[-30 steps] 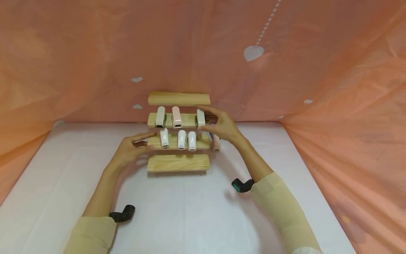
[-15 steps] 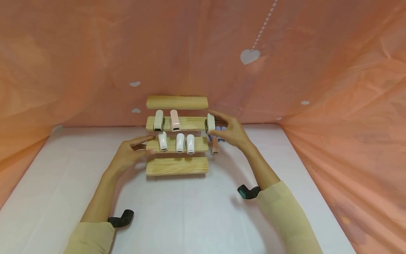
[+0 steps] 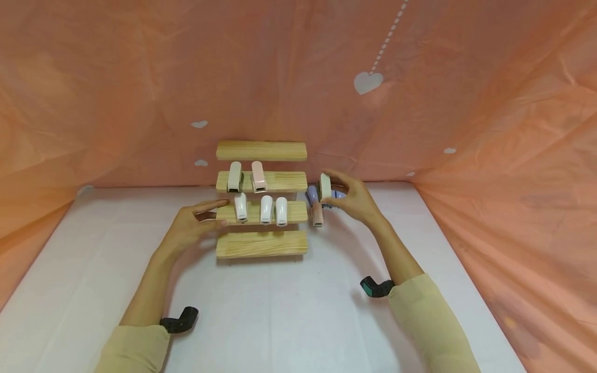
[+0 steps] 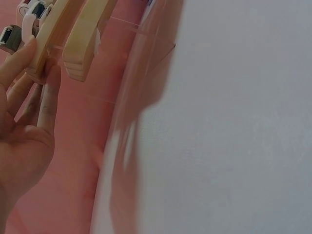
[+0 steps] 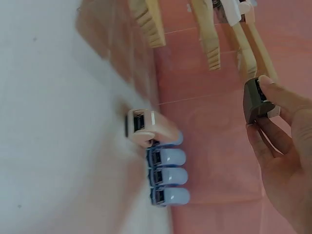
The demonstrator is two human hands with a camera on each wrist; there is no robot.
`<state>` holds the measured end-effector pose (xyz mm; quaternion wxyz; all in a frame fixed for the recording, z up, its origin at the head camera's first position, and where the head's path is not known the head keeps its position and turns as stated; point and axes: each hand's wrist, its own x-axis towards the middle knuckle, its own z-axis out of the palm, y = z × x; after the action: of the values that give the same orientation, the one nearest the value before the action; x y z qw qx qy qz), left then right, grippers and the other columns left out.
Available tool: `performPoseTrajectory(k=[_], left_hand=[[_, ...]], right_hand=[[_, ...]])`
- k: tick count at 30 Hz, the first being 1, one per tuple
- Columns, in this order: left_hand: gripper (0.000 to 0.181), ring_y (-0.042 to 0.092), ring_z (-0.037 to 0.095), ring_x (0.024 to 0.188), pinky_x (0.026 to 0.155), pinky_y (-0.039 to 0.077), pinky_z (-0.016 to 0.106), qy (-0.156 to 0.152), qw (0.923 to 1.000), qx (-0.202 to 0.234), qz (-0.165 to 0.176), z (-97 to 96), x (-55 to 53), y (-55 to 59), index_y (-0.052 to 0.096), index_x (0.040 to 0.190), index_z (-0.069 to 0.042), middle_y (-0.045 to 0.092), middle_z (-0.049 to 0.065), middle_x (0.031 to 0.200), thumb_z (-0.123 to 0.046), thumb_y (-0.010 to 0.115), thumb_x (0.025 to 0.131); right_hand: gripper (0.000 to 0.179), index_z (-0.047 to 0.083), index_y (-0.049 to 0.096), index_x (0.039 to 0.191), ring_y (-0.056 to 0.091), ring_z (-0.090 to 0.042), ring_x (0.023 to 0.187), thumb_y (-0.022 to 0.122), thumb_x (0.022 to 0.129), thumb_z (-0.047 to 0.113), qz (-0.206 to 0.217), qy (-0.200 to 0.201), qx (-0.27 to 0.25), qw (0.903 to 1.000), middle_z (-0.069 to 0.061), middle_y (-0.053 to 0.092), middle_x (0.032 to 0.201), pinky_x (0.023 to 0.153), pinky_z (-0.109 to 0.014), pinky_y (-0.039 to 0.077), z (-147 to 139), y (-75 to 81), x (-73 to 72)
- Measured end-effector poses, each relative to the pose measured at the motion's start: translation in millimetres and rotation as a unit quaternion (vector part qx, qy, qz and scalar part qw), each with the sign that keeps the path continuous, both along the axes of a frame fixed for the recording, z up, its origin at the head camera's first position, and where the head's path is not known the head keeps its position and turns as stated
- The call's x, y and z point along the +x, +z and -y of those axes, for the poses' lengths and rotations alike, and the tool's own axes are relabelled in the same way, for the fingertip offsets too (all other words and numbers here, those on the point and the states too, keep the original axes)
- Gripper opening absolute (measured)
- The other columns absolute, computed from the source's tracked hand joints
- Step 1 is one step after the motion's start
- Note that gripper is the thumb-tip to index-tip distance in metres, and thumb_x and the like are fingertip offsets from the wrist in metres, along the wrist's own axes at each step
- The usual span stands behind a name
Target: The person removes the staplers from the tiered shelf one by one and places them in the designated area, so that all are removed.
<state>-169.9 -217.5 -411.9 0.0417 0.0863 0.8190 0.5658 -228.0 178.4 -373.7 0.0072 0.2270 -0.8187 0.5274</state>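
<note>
My right hand pinches a cream stapler between thumb and fingers, off the right end of the wooden tiered rack. Its dark base faces the right wrist camera. On the rack's second tier from the top stand another cream stapler and a pink stapler. One tier lower are white staplers, the leftmost white stapler slightly tilted. At that tier's left end, my left hand grips the board by its edge.
Beside the rack on the right, a tan-pink stapler stands on the white table. Behind it is a row of several blue staplers, partly hidden by my right hand in the head view. An orange curtain hangs close behind the rack.
My right hand has carried the cream stapler rightward off the second tier, clear of the rack's end. The left hand has kept its place on the rack.
</note>
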Motion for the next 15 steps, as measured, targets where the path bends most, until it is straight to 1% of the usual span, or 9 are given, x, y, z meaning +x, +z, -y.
performPoseTrajectory(k=[4,7,9,12,15], left_hand=[[0.057,0.056,0.033,0.121,0.087,0.047,0.013,0.000,1.0000,-0.005,-0.002,-0.2,-1.4,-0.4,0.060,0.138,-0.007,0.053,0.014,0.143,-0.021,0.080,0.086],[0.056,0.056,0.033,0.120,0.087,0.047,0.013,0.000,1.0000,-0.008,-0.006,-0.2,-1.8,-1.0,0.060,0.138,-0.007,0.054,0.014,0.143,-0.020,0.079,0.087],[0.055,0.058,0.029,0.117,0.086,0.049,0.014,-0.003,0.9999,-0.003,-0.010,-0.2,-1.6,-1.3,0.060,0.137,-0.005,0.054,0.015,0.142,-0.019,0.079,0.087],[0.054,0.061,0.018,0.111,0.085,0.051,0.016,-0.007,0.9998,0.006,-0.017,-0.2,-0.7,-1.3,0.061,0.135,-0.002,0.055,0.016,0.141,-0.015,0.079,0.087],[0.053,0.061,0.008,0.106,0.085,0.052,0.017,-0.010,0.9996,0.018,-0.021,-0.3,0.3,-1.2,0.061,0.134,-0.001,0.057,0.016,0.139,-0.013,0.079,0.086]], right_hand=[[0.071,-0.001,0.049,0.143,0.057,-0.038,0.122,0.081,0.079,-0.004,0.015,-0.013,0.005,0.9998,-0.021,0.056,0.135,0.103,-0.044,0.047,-5,-6.8,1.2],[0.071,-0.002,0.049,0.143,0.057,-0.038,0.123,0.080,0.079,-0.006,0.016,-0.016,0.014,0.9997,-0.023,0.057,0.134,0.103,-0.043,0.047,-9,-13.7,0.7],[0.070,-0.003,0.049,0.143,0.057,-0.038,0.122,0.079,0.079,-0.007,0.016,-0.015,0.016,0.9996,-0.024,0.057,0.134,0.103,-0.043,0.047,-12,-18.8,0.6],[0.070,-0.003,0.049,0.143,0.057,-0.039,0.122,0.078,0.080,-0.009,0.022,-0.019,0.017,0.9994,-0.025,0.056,0.134,0.102,-0.045,0.047,-15,-26.2,1.3],[0.070,-0.003,0.048,0.143,0.056,-0.040,0.123,0.077,0.080,-0.011,0.042,-0.021,0.006,0.9989,-0.027,0.054,0.136,0.103,-0.047,0.046,-15,-31.5,3.3]])
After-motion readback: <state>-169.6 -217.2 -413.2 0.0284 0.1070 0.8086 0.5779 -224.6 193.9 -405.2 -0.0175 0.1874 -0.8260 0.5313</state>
